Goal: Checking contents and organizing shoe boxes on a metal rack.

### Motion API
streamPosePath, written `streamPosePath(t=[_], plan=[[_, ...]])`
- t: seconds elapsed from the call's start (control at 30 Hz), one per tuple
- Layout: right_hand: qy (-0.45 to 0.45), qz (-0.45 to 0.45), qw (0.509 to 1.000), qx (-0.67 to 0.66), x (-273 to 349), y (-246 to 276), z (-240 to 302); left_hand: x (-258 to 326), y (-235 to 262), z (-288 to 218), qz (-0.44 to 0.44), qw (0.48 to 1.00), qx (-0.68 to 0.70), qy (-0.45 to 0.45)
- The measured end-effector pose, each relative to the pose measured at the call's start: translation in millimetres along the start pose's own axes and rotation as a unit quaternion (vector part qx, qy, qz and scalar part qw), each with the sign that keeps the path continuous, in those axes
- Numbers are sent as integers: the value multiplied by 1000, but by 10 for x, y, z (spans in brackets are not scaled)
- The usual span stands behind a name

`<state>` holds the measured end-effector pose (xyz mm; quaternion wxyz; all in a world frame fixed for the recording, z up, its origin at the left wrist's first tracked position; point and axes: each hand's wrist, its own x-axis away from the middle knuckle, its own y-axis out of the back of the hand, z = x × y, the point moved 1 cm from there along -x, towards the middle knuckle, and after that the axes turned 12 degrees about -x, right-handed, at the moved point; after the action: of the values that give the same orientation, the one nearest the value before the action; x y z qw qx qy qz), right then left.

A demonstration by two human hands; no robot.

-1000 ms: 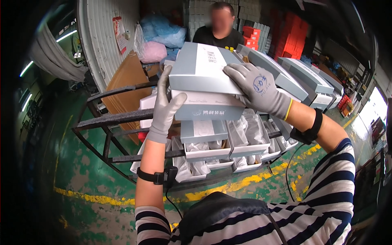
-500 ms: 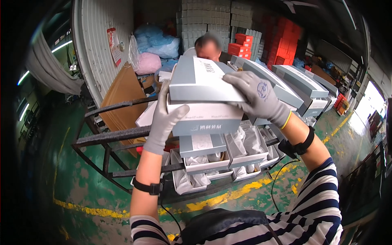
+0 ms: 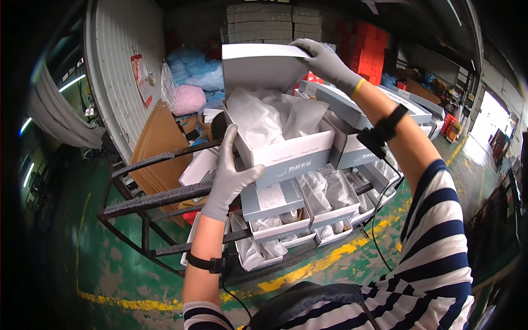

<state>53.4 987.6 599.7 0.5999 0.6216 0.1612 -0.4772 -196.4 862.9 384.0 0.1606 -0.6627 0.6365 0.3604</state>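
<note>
A grey-and-white shoebox (image 3: 300,159) stands tilted toward me on top of other boxes. Its lid (image 3: 258,70) is raised at the back, with the grey inner side facing me. White tissue paper (image 3: 264,118) fills the box and hides what lies in it. My left hand (image 3: 226,179), in a grey glove, grips the box's left front corner, thumb on the front wall and fingers along the side. With my gloved right hand (image 3: 329,65) I hold the lid by its upper right corner, fingers closed over the edge.
Below, several open boxes (image 3: 324,192) with tissue-wrapped contents sit on a black metal rack (image 3: 159,195). Closed grey boxes (image 3: 404,104) lie to the right. Cardboard sheets (image 3: 157,157) lean at the left. A black cable (image 3: 374,234) hangs beside the rack.
The lid has come off the top of the box and swung up and back in my right hand, baring the tissue paper. It now covers the person behind. My left hand stays on the box.
</note>
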Motion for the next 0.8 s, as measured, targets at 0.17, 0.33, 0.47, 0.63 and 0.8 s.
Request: streamPosePath(t=[0.17, 0.33, 0.47, 0.63, 0.8], plan=[[0, 65, 992, 105, -50, -341, 233, -71, -94, -549, -55, 888, -405, -209], [-13, 57, 995, 81, -320, -238, 156, -124, -50, -480, -8, 947, -256, -196], [-72, 54, 995, 30, -311, -176, -122, -107, 297, -256, -3, 981, -93, -171], [-129, 17, 991, -39, -250, -138, -209, 68, 727, -178, -40, 997, -38, -58], [-64, -16, 994, 89, -288, -171, -365, 95, 521, -385, -32, 994, -99, -26]])
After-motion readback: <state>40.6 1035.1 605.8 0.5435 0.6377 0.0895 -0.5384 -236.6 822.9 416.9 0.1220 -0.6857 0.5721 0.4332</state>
